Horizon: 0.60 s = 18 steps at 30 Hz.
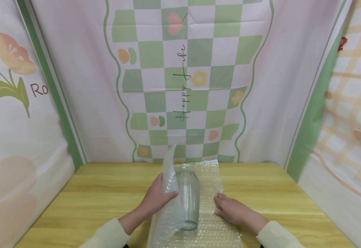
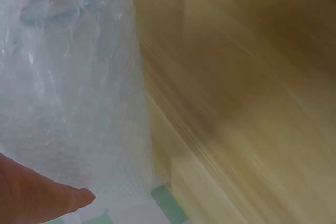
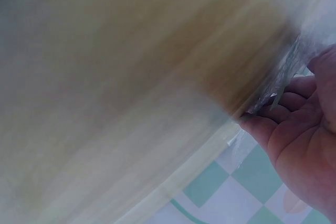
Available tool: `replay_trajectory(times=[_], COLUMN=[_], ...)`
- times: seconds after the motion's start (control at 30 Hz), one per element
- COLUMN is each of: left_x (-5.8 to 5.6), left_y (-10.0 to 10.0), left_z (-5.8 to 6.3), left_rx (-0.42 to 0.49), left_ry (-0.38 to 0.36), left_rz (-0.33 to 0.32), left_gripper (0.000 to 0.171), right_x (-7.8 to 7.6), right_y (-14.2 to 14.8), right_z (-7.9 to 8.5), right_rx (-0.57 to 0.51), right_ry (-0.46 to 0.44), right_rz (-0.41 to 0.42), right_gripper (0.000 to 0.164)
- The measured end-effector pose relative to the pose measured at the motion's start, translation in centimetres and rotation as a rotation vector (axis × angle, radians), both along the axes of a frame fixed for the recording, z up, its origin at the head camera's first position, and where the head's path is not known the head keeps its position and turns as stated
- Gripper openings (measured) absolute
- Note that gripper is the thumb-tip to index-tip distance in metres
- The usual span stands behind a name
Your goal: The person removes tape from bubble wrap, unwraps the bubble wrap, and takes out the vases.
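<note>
The clear glass vase [image 1: 190, 198] lay on its side on the bubble wrap [image 1: 211, 217], its length running near to far. It looked smooth, stiff and fragile, probably slippery and moderately heavy, best cradled round the middle of its body; the wrap seemed light and floppy, best taken by its edges. The left hand [image 1: 158, 195] pinched the raised left side of the wrap between thumb and fingers, and the right hand [image 1: 234, 210] gripped the right edge with curled fingers. The bench [image 1: 106, 193] was wood-grained, with printed cloth hangings [image 1: 195, 51] behind and at both sides.
</note>
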<state>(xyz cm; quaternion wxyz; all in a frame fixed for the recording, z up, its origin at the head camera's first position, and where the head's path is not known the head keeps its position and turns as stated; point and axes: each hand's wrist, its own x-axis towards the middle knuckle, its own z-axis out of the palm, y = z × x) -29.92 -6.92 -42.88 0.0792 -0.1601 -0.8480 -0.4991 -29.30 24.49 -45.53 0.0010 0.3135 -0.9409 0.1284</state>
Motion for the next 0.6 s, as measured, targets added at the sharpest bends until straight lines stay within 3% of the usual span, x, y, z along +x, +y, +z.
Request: replay_trajectory(times=[0.17, 0.37, 0.6], left_x=[-0.1, 0.0, -0.4], left_y=[-1.1, -2.3, -3.7], left_z=[-0.2, -0.5, -1.0], left_rx=[0.033, 0.005, 0.028], left_ry=[-0.006, -0.008, -0.065], left_rz=[-0.003, 0.059, 0.086], left_gripper=[0.09, 0.091, 0.094], right_x=[0.1, 0.0, 0.0], right_y=[0.0, 0.1, 0.1], right_z=[0.1, 0.1, 0.0], right_rx=[-0.001, 0.0, -0.001], right_ry=[-0.013, -0.025, -0.018], right_rz=[-0.012, -0.027, -0.023], right_gripper=[0.054, 0.054, 0.054])
